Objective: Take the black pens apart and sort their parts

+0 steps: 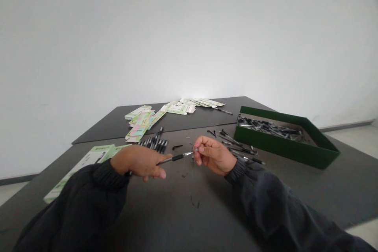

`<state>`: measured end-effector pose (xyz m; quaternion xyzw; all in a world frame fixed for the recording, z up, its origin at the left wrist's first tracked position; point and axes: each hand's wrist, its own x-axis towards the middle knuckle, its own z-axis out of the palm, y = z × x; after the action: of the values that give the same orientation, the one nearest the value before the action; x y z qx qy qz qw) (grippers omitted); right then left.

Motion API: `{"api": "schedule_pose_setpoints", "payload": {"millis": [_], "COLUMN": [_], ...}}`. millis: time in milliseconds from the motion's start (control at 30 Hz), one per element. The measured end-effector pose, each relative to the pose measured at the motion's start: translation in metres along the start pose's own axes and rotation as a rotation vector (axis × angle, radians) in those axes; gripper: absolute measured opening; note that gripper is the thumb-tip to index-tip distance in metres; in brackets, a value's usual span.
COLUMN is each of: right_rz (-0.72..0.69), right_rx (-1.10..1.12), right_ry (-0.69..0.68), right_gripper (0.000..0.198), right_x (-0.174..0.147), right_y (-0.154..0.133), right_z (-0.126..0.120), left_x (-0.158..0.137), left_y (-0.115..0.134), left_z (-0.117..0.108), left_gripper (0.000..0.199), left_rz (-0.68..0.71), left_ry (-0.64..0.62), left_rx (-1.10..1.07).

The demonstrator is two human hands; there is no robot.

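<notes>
My left hand (141, 161) is closed around the barrel of a pen (178, 157) with a black grip and a silvery tip, which points right. Close to that tip, my right hand (213, 154) pinches with thumb and forefinger; whatever lies between those fingertips is too small to name. A group of capped black pens (155, 142) lies just behind my left hand. On the table between the hands are a black pen cap (177, 147) and small dark bits (195, 202).
At the right stands a green box (286, 145) holding many pen parts. Loose pens (242, 151) lie beside it. Flat green-and-white cartons (177, 108) spread across the back, with more cartons (91, 158) at the left. A pale wall rises behind the dark table (165, 216).
</notes>
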<state>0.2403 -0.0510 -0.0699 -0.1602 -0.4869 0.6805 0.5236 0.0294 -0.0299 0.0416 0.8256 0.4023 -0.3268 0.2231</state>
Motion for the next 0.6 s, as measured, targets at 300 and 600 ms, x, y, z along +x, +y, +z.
{"api": "schedule_pose_setpoints", "payload": {"millis": [300,600], "right_rz": [-0.016,0.020], "right_rx": [-0.033,-0.018], "right_ry": [0.021,0.088], "right_gripper": [0.027,0.024], "right_x": [0.0012,0.0006], "right_y": [0.0010,0.0020], "right_z": [0.0001,-0.0029], "left_x": [0.0025,-0.0022], "left_y": [-0.0070,-0.0029], "left_z": [0.0013,0.0001], "left_gripper": [0.071,0.063], "left_rz": [0.017,0.022], "left_ry": [0.011,0.024], "left_rx": [0.002,-0.036]}}
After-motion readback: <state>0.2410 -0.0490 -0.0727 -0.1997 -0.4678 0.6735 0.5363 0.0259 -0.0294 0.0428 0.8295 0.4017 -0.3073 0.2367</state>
